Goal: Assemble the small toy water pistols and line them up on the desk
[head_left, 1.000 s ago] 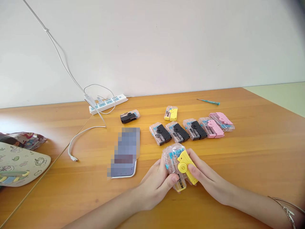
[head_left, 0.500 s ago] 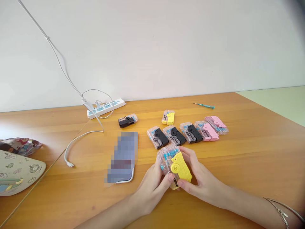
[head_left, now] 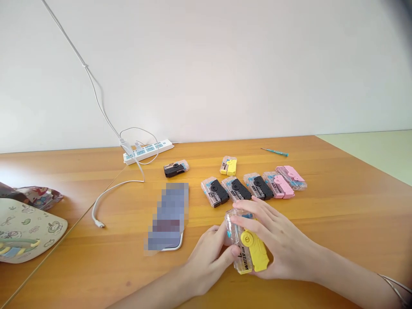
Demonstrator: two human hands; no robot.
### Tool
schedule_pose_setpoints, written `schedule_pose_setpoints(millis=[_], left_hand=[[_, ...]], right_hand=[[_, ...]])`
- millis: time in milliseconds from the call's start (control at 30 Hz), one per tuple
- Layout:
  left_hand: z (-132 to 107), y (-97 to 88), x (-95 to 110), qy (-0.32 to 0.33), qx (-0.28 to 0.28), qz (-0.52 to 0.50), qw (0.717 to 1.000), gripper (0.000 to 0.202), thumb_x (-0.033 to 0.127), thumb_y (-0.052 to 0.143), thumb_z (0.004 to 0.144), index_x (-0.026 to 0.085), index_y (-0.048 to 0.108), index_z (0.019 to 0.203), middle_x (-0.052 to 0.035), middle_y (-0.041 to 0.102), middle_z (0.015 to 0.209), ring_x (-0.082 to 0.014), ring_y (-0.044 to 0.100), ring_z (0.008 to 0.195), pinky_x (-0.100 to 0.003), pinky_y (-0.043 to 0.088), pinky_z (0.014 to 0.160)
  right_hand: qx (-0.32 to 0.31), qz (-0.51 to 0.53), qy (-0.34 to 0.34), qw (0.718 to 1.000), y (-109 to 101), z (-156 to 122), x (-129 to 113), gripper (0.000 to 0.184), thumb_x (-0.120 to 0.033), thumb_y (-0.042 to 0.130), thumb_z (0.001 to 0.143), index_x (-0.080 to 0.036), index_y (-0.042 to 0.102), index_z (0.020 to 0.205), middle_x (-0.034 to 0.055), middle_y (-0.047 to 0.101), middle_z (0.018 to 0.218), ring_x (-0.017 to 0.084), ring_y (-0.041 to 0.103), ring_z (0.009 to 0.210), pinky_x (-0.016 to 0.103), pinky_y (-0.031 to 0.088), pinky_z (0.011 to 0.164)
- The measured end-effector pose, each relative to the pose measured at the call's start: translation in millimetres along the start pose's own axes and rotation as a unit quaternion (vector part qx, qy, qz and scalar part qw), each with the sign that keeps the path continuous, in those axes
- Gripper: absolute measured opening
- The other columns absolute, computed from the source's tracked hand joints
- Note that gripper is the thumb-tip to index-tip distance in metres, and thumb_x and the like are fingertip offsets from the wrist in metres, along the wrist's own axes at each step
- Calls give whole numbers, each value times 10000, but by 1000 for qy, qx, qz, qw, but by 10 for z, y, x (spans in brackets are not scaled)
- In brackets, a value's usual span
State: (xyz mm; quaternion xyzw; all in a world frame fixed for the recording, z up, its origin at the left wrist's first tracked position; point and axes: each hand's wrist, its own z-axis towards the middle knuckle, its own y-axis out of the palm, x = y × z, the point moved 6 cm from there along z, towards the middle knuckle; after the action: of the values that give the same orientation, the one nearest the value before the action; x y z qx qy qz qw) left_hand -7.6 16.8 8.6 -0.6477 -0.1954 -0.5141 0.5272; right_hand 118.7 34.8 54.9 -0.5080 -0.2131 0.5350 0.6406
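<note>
Both my hands hold a clear plastic toy with a yellow part and blue insides [head_left: 248,251], labelled WATER, low over the wooden table [head_left: 337,223]. My left hand [head_left: 207,257] grips its left side, thumb against the body. My right hand [head_left: 277,242] wraps it from the right, fingers curled over its top. Behind them lies a row of similar toys: three black ones [head_left: 215,192] [head_left: 236,188] [head_left: 258,186] and two pink ones [head_left: 278,184] [head_left: 291,176]. A small yellow toy [head_left: 228,165] and another black toy [head_left: 175,168] lie farther back.
A phone [head_left: 169,216] lies left of my hands. A white power strip [head_left: 148,150] with cables sits by the wall, and a loose cable end [head_left: 99,223] trails forward. A small teal screwdriver [head_left: 274,151] lies at the back. A patterned bag [head_left: 28,214] rests at far left.
The toy has turned in my hands and come closer to me. My right hand's fingers have moved up over its top.
</note>
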Motion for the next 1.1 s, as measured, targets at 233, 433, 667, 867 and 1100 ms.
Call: schedule_pose_setpoints(millis=[233,433,667,867,1100], left_hand=[[31,45,155,23,-53,71,996,308,206,272,975,236,571,1038,17,741,759,-172,598,790,-310,359,862],[48,78,144,47,-54,121,990,348,133,304,946,234,636,928,23,734,727,-166,566,737,-290,375,802],[42,70,161,53,-50,129,989,323,64,368,898,218,645,833,34,727,721,-139,572,729,-246,389,820],[32,65,180,64,-56,120,989,318,13,404,833,219,643,788,47,732,726,-132,575,719,-239,389,828],[52,66,147,55,-51,109,991,256,13,483,773,208,648,768,54,740,766,-118,569,727,-226,377,832]], right_hand=[[40,-48,175,983,-494,219,715,693,-411,675,711,-278,370,1319,113,382,1387,335,398,1261,472,410,952],[-40,-52,258,964,-477,514,1665,662,-429,684,660,-235,452,1249,103,485,1312,323,448,1208,420,380,979],[-115,-39,317,941,-216,651,2176,679,-399,672,651,-170,464,1255,155,511,1287,325,475,1184,400,410,940],[-169,-38,316,933,-168,675,2268,828,-464,679,655,-127,396,1357,192,441,1381,355,385,1284,418,362,999],[-177,-48,258,949,-4,982,1922,906,-584,628,673,-170,324,1419,141,340,1471,351,257,1358,456,234,1083]])
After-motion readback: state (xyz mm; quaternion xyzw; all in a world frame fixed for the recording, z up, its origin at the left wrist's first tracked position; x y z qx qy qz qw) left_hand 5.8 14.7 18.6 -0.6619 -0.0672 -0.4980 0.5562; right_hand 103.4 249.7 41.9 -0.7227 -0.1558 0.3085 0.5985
